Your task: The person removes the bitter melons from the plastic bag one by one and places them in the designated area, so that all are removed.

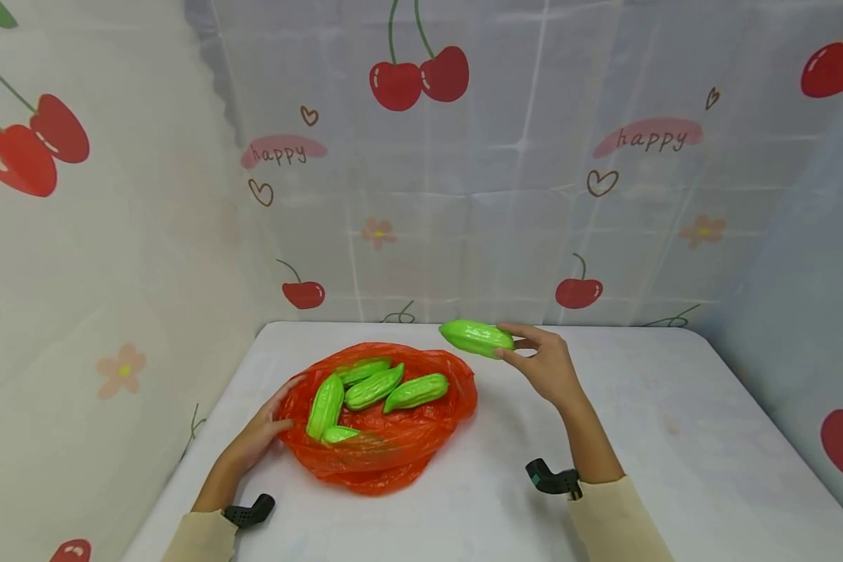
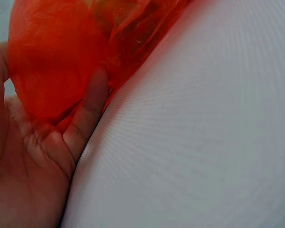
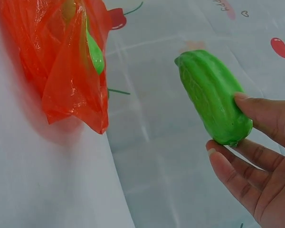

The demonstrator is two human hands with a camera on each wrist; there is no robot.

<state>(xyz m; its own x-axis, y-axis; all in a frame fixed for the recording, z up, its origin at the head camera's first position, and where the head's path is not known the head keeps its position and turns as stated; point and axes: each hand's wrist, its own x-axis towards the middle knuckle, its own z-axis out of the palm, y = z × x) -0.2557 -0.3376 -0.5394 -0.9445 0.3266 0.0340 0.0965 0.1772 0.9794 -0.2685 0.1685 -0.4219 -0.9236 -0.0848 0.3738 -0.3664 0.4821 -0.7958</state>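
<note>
Above the far part of the table, my right hand [image 1: 549, 367] pinches a glossy green bitter melon [image 1: 476, 337] by its blunt end, between thumb and fingers. Its pointed end faces left, as the right wrist view also shows. To the left lies an opened red plastic bag [image 1: 393, 468] with several more bitter melons [image 1: 374, 388] inside, one partly hidden by the near fold. My left hand [image 1: 260, 433] rests against the bag's left side, thumb and fingers spread apart. The left wrist view shows its straight thumb [image 2: 92, 97] along the red film, with other fingers partly hidden behind it.
A white table [image 1: 674, 437] with rounded far corners carries the bag. Light cloth [image 1: 464, 179] printed with cherries hangs behind and at both sides. Black wrist devices [image 1: 553, 478] sit at both beige sleeves [image 1: 618, 519].
</note>
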